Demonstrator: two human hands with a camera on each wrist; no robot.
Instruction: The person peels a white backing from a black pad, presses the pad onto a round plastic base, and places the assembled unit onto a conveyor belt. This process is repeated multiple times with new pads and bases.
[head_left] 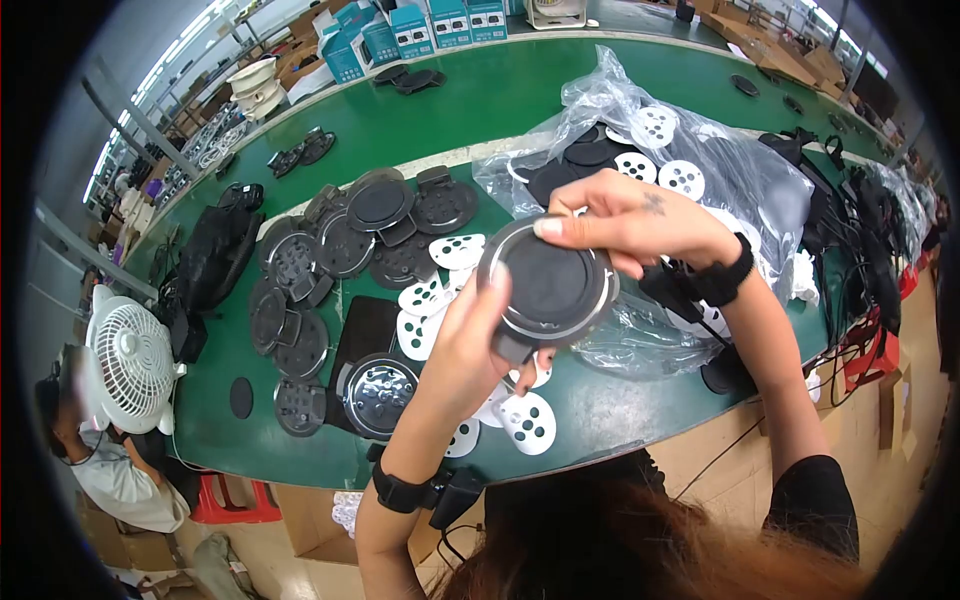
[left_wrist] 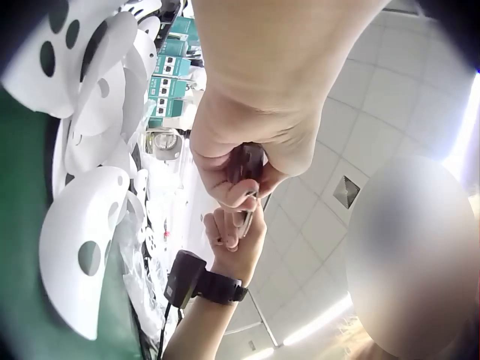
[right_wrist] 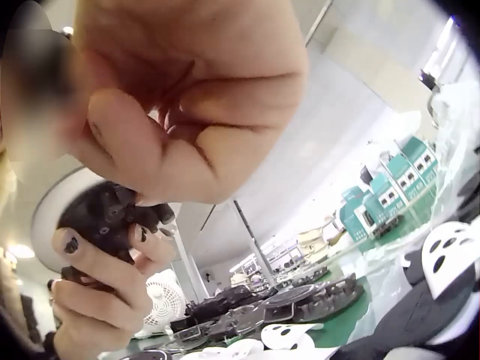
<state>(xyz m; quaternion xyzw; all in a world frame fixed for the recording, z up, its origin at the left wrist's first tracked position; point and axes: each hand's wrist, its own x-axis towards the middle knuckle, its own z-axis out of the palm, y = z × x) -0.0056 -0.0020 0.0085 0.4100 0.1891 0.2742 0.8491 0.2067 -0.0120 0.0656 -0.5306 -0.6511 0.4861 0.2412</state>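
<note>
Both hands hold a round black disc-shaped base with a shiny rim above the table. My left hand grips it from the lower left, thumb along its edge. At the top right, my right hand pinches the rim between thumb and fingers. In the right wrist view the disc's underside shows dark moulded parts, with left fingers across it. Beneath the hands lie white curved pieces with holes. A similar round base with a clear face sits beside the left forearm on a black flat piece.
Several black round bases are piled at the left. A clear plastic bag with white and black pieces spreads at the right. A white fan stands by the left table edge; teal boxes line the back.
</note>
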